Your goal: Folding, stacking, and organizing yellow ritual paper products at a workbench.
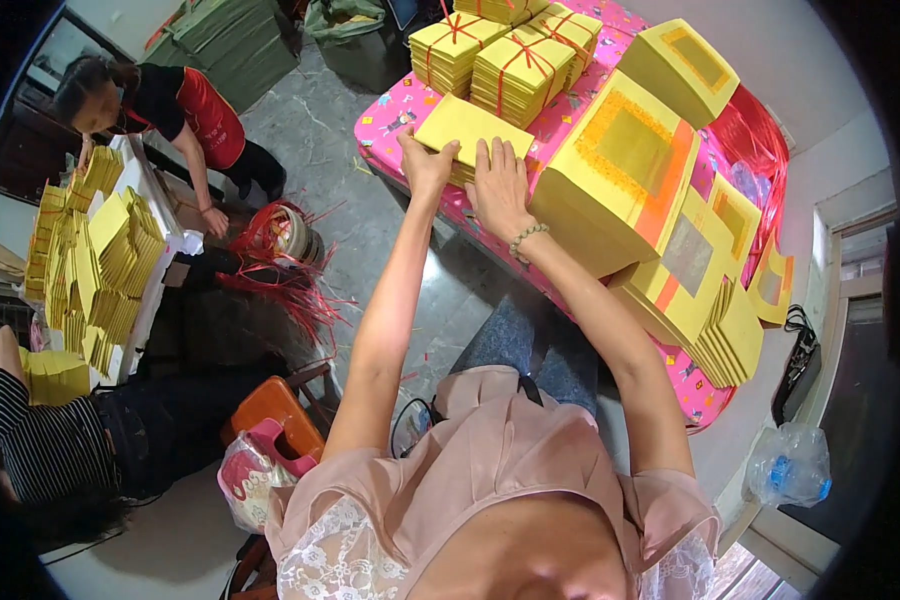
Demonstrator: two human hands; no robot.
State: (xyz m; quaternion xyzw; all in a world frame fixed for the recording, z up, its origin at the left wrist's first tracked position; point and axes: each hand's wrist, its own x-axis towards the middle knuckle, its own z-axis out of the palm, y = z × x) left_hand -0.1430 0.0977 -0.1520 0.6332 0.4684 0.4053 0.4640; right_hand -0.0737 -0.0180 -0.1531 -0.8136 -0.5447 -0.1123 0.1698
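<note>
My left hand (426, 165) and my right hand (499, 190) both rest on a loose stack of yellow paper sheets (467, 128) lying at the near edge of a table with a pink patterned cover (390, 115). My left hand grips the stack's near left corner, my right hand presses flat on its near right side. A beaded bracelet sits on my right wrist. Just beyond the stack stand several bundles of yellow paper tied with red string (518, 72).
Large yellow sheets with gold and orange squares (630, 160) are piled to the right, on red plastic (745, 130). At left, two other people work at a table with folded yellow paper (100, 260). Red string (280, 270) lies on the floor. An orange stool (275, 410) stands near.
</note>
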